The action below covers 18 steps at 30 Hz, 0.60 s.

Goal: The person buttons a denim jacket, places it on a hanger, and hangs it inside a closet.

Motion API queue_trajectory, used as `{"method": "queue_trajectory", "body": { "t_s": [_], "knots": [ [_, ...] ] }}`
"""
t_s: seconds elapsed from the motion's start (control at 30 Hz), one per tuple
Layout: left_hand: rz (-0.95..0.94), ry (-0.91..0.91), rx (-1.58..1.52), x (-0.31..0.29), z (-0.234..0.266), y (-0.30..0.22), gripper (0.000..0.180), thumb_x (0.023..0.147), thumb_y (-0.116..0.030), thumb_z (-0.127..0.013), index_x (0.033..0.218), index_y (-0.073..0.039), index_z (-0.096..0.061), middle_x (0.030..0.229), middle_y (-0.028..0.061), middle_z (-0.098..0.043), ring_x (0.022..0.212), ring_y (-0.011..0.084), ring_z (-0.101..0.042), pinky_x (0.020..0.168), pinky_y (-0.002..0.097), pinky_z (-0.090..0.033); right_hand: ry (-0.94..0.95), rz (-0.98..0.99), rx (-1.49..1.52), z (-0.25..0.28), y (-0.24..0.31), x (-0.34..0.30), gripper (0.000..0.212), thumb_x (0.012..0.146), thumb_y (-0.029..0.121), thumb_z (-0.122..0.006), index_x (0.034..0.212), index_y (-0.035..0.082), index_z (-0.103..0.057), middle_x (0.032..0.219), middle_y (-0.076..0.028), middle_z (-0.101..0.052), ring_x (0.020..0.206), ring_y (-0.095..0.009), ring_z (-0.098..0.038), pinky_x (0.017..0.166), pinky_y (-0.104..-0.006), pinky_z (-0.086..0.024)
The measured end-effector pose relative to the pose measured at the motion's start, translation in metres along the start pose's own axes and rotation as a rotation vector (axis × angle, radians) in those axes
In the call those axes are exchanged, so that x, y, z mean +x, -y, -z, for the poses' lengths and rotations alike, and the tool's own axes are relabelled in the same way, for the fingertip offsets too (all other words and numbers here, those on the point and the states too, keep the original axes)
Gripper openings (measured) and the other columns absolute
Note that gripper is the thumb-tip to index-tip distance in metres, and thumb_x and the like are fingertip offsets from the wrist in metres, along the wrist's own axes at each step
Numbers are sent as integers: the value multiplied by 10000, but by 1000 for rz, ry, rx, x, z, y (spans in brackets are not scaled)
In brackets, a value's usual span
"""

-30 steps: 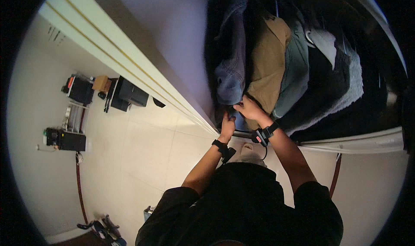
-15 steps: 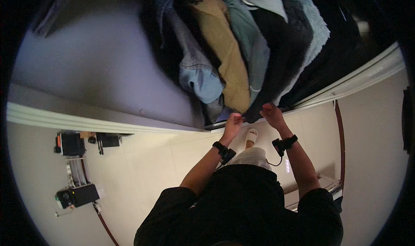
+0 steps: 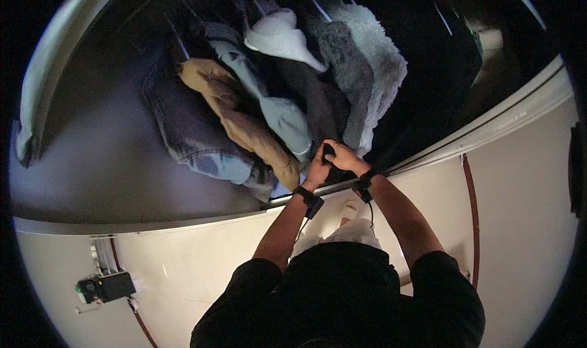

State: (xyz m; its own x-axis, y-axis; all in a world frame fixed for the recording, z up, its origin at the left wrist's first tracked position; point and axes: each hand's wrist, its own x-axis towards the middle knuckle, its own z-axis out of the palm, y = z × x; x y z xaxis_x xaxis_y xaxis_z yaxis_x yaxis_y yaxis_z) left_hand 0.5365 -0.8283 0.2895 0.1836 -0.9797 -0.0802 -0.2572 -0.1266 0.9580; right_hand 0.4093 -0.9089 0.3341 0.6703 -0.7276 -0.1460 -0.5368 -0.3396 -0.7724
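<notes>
Several garments hang side by side in a dark wardrobe. My left hand (image 3: 315,172) and my right hand (image 3: 343,157) are close together at the lower end of a dark sleeve (image 3: 329,118), fingers closed on it. Some of the dark cloth shows between them; the fingertips are partly hidden. To the left hang a grey-green garment (image 3: 286,125), a tan jacket (image 3: 229,112) and a dark denim jacket (image 3: 189,134) with a pale blue lower part. A white knitted piece (image 3: 281,37) lies higher up. Right of it are a dark grey fleece (image 3: 342,51) and a fluffy light grey coat (image 3: 386,63).
The wardrobe's lower front edge (image 3: 153,229) runs below the clothes. At the right, a pale rail (image 3: 489,125) curves upward. A white slipper (image 3: 348,210) shows on the pale floor beneath my arms. Black equipment (image 3: 110,288) stands at the lower left.
My hands have come together and moved up and left, from apart near the wardrobe's edge to the dark sleeve's end. The hanging clothes appear farther left and lower as the view has shifted.
</notes>
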Motion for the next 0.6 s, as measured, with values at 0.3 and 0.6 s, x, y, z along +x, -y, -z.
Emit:
{"method": "queue_trajectory", "body": {
  "t_s": [0.3,0.6],
  "knots": [
    [-44,-138,2,22,-6,3,692,861,-66,-628,1478,25,-328,1481,258,-412,1367,369,-428,1120,382,-353,172,66,44,30,15,19,617,921,224,-642,1446,8,-400,1396,-251,-521,1298,-364,-512,1075,-407,-408],
    [-29,-109,150,-13,-27,0,473,848,-126,-645,1268,60,-534,1209,269,-627,1147,401,-608,973,436,-477,-156,160,204,52,21,-69,185,909,84,-651,1071,-5,-665,1012,-152,-719,910,-229,-708,787,-337,-550]
  ]
}}
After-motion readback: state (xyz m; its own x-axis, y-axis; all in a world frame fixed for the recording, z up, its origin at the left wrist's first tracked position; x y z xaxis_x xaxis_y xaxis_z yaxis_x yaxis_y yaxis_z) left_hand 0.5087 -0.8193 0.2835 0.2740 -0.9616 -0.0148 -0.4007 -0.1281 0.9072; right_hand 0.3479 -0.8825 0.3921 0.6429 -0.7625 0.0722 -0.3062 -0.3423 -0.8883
